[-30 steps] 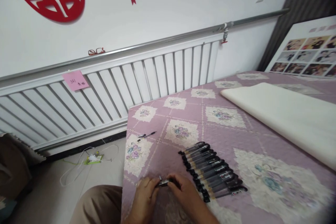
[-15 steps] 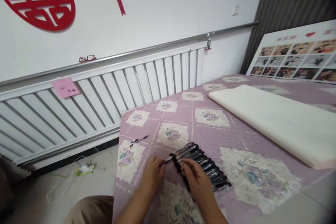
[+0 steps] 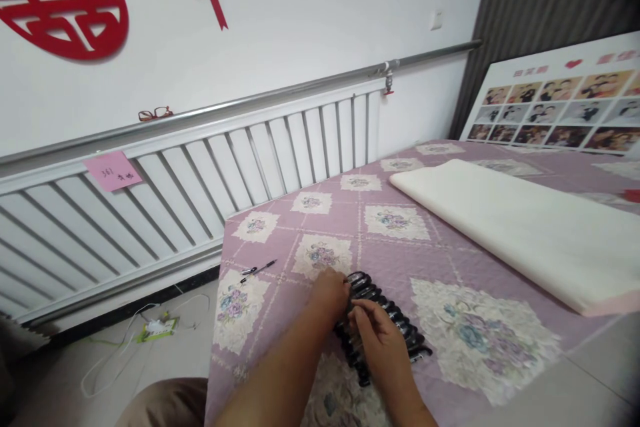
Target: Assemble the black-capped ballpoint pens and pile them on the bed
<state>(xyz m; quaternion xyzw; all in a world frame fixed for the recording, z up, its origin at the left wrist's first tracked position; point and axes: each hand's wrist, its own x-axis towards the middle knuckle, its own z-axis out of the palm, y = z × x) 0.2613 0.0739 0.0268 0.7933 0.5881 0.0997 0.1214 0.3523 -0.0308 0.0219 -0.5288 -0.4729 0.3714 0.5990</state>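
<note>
A row of several black pens lies side by side on the purple floral bedspread. My left hand rests at the far end of the row with its fingers curled down over a black pen there. My right hand lies over the near part of the row. Its thumb and forefinger are pinched together on the pens, and what they hold is hidden. A single black pen lies apart to the left, near the bed's edge.
A long cream roll lies across the bed on the right. A photo board leans at the back right. A white radiator with a pink note runs along the wall. Cables and a green item lie on the floor.
Both hands moved forward from the near edge of the bed to the row, carrying a black pen to its far end. The camera view shifted to the right.
</note>
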